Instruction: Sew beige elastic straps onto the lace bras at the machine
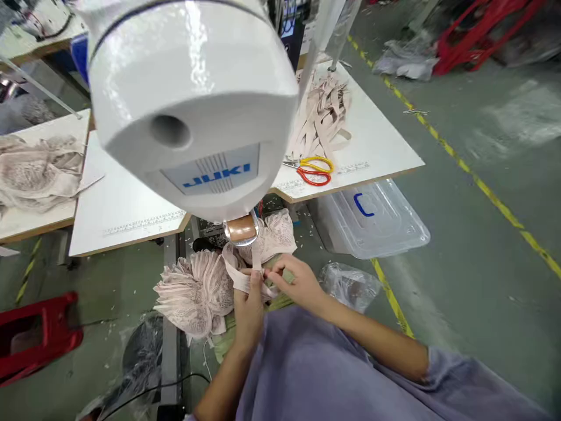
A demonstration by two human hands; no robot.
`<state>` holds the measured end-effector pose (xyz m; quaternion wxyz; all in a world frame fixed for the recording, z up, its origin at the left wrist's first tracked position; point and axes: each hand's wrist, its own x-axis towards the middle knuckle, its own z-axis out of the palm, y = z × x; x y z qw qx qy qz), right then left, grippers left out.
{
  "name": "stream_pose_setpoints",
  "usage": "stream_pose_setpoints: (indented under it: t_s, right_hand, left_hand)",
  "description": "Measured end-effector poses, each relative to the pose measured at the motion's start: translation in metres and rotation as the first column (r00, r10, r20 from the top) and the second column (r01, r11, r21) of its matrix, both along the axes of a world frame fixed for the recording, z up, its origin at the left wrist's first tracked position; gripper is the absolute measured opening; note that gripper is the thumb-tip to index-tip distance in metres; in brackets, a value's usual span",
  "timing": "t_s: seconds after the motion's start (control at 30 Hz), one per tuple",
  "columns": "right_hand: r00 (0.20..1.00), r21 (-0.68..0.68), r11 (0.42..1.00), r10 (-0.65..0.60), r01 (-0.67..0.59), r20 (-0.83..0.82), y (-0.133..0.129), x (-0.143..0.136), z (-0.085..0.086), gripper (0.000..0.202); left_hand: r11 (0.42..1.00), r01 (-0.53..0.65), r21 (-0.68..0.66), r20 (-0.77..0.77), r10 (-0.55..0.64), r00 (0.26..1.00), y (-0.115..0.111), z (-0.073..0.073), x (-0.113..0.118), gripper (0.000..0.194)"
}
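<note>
Below the white sewing machine head (188,117), both of my hands meet at a pale pink bra strap (239,279). My left hand (249,307) pinches the strap between thumb and fingers. The fingers of my right hand (300,286) are curled together at the strap's end, close to my left fingertips; a small part there is too little to make out. A pale pink lace bra (278,234) lies just beyond my hands, by the machine's round metal part (242,229). To the left sits a stack of pink lace bra cups (197,292).
Yellow-and-red handled scissors (314,169) and a heap of pink straps (322,111) lie on the right white table (377,155). A clear plastic bin (372,219) stands beneath it. More lace pieces (39,169) rest on the left table. A red stool (39,336) is at lower left.
</note>
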<state>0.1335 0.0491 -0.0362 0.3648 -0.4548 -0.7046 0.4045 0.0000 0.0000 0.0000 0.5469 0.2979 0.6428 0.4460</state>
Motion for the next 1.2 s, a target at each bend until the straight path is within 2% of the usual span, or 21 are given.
stream_pose_setpoints:
  t_s: [0.07,0.13,0.2,0.23,0.27,0.3,0.33,0.4,0.47,0.53,0.57,0.63,0.73,0.83,0.93,1.03,1.2]
  right_hand:
    - [0.987,0.123,0.979,0.156,-0.160,0.042,0.017,0.012,0.014,0.027]
    - [0.935,0.145,0.925,0.341,-0.353,0.102,0.033,0.020,0.029,0.036]
    - [0.796,0.036,0.801,0.585,-0.597,0.156,0.044,0.021,0.044,0.027]
    - [0.725,-0.031,0.738,0.669,-0.674,0.161,0.048,0.021,0.050,0.020]
    - [0.675,-0.082,0.690,0.721,-0.719,0.155,0.051,0.020,0.054,0.015]
    - [0.650,-0.109,0.666,0.745,-0.738,0.148,0.052,0.019,0.058,0.012]
    - [0.657,-0.112,0.672,0.740,-0.732,0.145,0.052,0.018,0.059,0.009]
    - [0.758,-0.093,0.772,0.635,-0.629,0.151,0.052,0.020,0.058,0.005]
    - [0.896,-0.065,0.911,0.412,-0.407,0.167,0.051,0.025,0.054,0.006]
    - [0.967,-0.008,0.982,0.187,-0.188,0.174,0.049,0.029,0.051,0.012]
    - [0.978,0.040,0.990,0.125,-0.133,0.168,0.048,0.031,0.050,0.014]
    - [0.985,0.157,0.981,0.090,-0.113,0.145,0.044,0.029,0.049,0.015]
    - [0.988,0.284,0.947,0.125,-0.146,0.091,0.036,0.019,0.052,0.010]
    - [0.987,0.337,0.928,0.157,-0.160,0.037,0.030,0.004,0.052,0.010]
    - [0.990,0.348,0.927,0.142,-0.137,0.011,0.029,-0.007,0.049,0.012]
    - [0.993,0.323,0.939,0.117,-0.114,0.009,0.032,-0.010,0.047,0.011]
    - [0.979,0.175,0.964,0.188,-0.199,0.076,0.040,-0.003,0.055,0.006]
  left_hand:
    - [0.990,0.139,-0.018,0.053,-0.138,0.989,0.002,0.007,-0.012,0.033]
    - [0.963,0.269,-0.033,0.078,-0.265,0.961,0.004,0.014,-0.022,0.036]
    - [0.917,0.394,-0.052,0.071,-0.391,0.918,0.007,0.024,-0.030,0.037]
    - [0.892,0.447,-0.060,0.060,-0.444,0.894,0.008,0.029,-0.034,0.037]
    - [0.870,0.489,-0.069,0.047,-0.486,0.873,0.010,0.033,-0.037,0.037]
    - [0.852,0.517,-0.081,0.034,-0.516,0.856,0.012,0.038,-0.039,0.037]
    - [0.845,0.527,-0.095,0.024,-0.527,0.850,0.014,0.042,-0.041,0.036]
    - [0.877,0.469,-0.110,0.038,-0.467,0.883,0.017,0.047,-0.045,0.028]
    - [0.939,0.331,-0.094,0.097,-0.322,0.942,0.018,0.047,-0.049,0.019]
    - [0.978,0.196,-0.071,0.150,-0.184,0.971,0.019,0.045,-0.051,0.032]
    - [0.987,0.150,-0.065,0.159,-0.138,0.978,0.020,0.043,-0.051,0.035]
    - [0.994,0.089,-0.060,0.162,-0.079,0.984,0.021,0.040,-0.049,0.033]
    - [1.000,-0.016,-0.013,0.208,0.019,0.978,0.025,0.038,-0.040,0.027]
    - [0.995,-0.091,0.037,0.245,0.079,0.966,0.028,0.037,-0.030,0.020]
    - [0.990,-0.121,0.073,0.226,0.102,0.969,0.028,0.038,-0.024,0.018]
    - [0.993,-0.091,0.077,0.090,0.084,0.992,0.025,0.043,-0.020,0.026]
    - [0.994,-0.012,0.112,-0.100,0.023,0.995,0.022,0.046,-0.019,0.029]
